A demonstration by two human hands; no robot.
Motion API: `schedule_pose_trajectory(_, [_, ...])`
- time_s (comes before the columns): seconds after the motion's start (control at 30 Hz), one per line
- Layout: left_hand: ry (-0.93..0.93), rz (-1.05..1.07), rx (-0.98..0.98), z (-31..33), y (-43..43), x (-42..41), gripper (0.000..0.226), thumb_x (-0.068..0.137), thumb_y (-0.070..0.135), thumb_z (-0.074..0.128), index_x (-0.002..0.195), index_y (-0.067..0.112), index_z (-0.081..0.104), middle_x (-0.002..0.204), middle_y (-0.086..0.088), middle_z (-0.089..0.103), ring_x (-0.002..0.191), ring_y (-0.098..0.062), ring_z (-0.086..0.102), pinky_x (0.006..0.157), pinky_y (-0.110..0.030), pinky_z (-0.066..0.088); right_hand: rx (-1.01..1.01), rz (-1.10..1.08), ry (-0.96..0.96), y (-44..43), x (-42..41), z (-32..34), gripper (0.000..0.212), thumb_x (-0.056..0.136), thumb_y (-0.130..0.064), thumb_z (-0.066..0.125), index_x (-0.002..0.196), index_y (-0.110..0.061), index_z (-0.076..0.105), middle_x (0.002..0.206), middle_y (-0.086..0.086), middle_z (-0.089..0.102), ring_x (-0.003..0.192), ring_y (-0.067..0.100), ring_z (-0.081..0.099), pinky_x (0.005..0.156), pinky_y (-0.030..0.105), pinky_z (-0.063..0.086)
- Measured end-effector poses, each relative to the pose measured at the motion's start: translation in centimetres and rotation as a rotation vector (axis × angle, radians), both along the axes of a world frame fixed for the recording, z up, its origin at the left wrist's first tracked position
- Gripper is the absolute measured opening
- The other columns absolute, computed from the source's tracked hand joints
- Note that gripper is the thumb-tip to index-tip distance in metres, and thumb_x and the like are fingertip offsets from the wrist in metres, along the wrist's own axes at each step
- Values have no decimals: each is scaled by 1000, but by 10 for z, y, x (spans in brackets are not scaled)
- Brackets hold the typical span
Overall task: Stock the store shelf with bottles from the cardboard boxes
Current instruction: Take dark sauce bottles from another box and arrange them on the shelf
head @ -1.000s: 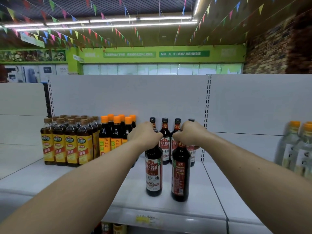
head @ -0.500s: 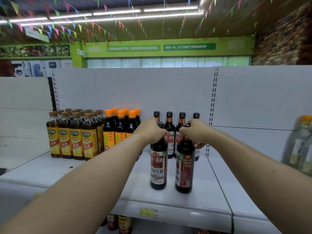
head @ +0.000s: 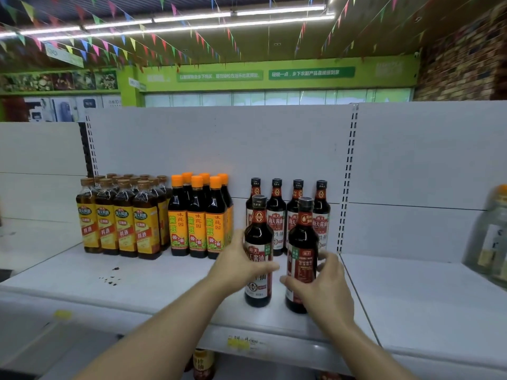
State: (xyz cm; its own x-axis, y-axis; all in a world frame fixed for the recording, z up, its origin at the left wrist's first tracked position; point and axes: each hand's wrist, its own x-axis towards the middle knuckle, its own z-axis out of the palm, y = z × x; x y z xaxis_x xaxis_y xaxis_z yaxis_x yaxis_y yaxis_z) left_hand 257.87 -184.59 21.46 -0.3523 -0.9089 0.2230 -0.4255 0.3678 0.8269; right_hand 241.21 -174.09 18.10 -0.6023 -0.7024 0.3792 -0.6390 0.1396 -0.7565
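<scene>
**A:** Where are they?

**B:** On the shelf [head: 164,286]. The left hand [head: 241,267] wraps the left soy sauce bottle [head: 258,237]. The right hand [head: 325,289] wraps the right soy sauce bottle [head: 303,242].

**A:** Trouble?

**B:** A hard push could knock over the back row of bottles [head: 277,212].

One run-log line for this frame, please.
stage: shelving | left hand: grips left soy bottle | right hand: grips right soy bottle | both upright on shelf

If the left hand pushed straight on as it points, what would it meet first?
The left hand grips the left front bottle, so that bottle leads. Straight back, it would likely meet the leftmost bottle of the back row first; the gap between them is hard to judge.
</scene>
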Motion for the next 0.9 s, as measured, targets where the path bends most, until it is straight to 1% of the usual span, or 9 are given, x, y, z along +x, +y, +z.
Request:
schedule_pose_trajectory(0.07, [-38,30,39,-21,-1,0,96,62,44,97,139,32,41,121,14,66,107,-11,65,97,-36,55,18,-16,-31,-2,0,-12,83,65,-66,84,124,-33,37,115,-13,49,94,11,57,77,37,53])
schedule_pose_trajectory(0.17, [-72,61,86,-40,-5,-5,80,63,43,95,125,30,46,118,12,68,106,-13,68,100,-40,56,-19,17,-78,-6,-4,-21,69,68,-61,84,114,-35,39,108,-19,55,87,4,61,77,38,55])
schedule_pose_trajectory(0.27, [-50,87,92,-46,-10,-9,72,62,48,92,118,31,49,114,11,69,102,-13,69,97,-43,58,-15,138,-147,-12,-12,-22,60,77,-45,86,118,-38,42,110,-19,62,88,-6,60,85,32,54])
schedule_pose_trajectory(0.37, [-25,101,87,-51,-15,-12,68,64,47,88,118,31,50,113,11,69,101,-15,69,96,-43,58,0,265,-197,-17,-22,-19,57,82,-32,84,126,-39,47,109,-21,63,92,-9,58,85,24,48])
schedule_pose_trajectory(0.47, [1,115,82,-54,-22,-14,66,66,46,87,120,33,51,113,12,69,101,-14,68,96,-41,57,21,297,-184,-26,-26,-21,57,83,-33,82,128,-46,49,119,-14,63,98,-1,61,89,29,51])
schedule_pose_trajectory(0.53, [12,119,66,-56,-27,-15,66,68,47,88,123,34,52,114,14,69,102,-12,68,97,-39,57,51,263,-128,-33,-27,-27,67,77,-39,84,132,-47,47,120,-13,56,101,5,62,92,33,53])
schedule_pose_trajectory(0.6, [12,126,51,-58,-31,-17,65,69,47,88,122,34,53,114,14,70,102,-11,68,96,-37,57,52,241,-91,-38,-28,-34,73,74,-42,85,137,-43,47,119,-16,57,105,7,62,95,36,53])
schedule_pose_trajectory(0.67, [-6,134,39,-59,-36,-18,65,70,47,88,123,32,54,114,13,70,102,-11,68,95,-36,57,39,239,-118,-44,-28,-38,70,76,-41,86,136,-37,49,118,-19,62,105,7,64,95,38,55])
schedule_pose_trajectory(0.9, [-32,174,-5,-67,-47,-26,60,74,52,84,121,30,55,117,13,71,102,-10,69,94,-37,58,109,282,-168,-77,-35,-36,61,84,-34,83,135,-25,50,125,-10,67,111,13,66,100,36,53])
